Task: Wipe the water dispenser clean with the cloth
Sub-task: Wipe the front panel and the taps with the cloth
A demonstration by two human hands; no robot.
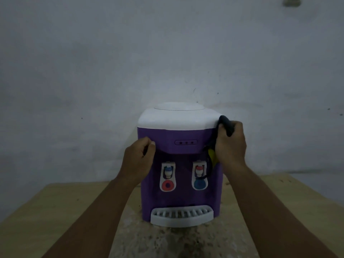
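Cloth (pixel 226 124), dark and bunched, was gripped in the right hand (pixel 230 144). Its fingers were curled tightly round the wad, which they pressed against the upper right corner of the water dispenser (pixel 180 194), just where the white top (pixel 175 118) met the purple body. Bunching it that way probably gave a firm pad to rub with on a rounded edge. A dark strand hung down from under the hand, past the right tap (pixel 199 169). A yellow patch (pixel 212 155) showed beneath the palm, and it could not be told whether that was part of the cloth.

The left hand (pixel 138 157) rested against the left front corner of the body. Its fingers were curled in and close together, with the thumb laid on top, and it held nothing that could be seen. It most likely sat there as a brace, so the light dispenser would not slide or twist under the rubbing on the opposite side.

The dispenser stood upright near the middle of a wooden table (pixel 55 202), close to a bare wall (pixel 111 62). Its front, with the left tap (pixel 168 172) and the drip tray (pixel 181 216), faced the person. Judging by where the cloth was, the top corner was the part being wiped, while the front, the taps and the tray appeared yet to be done.
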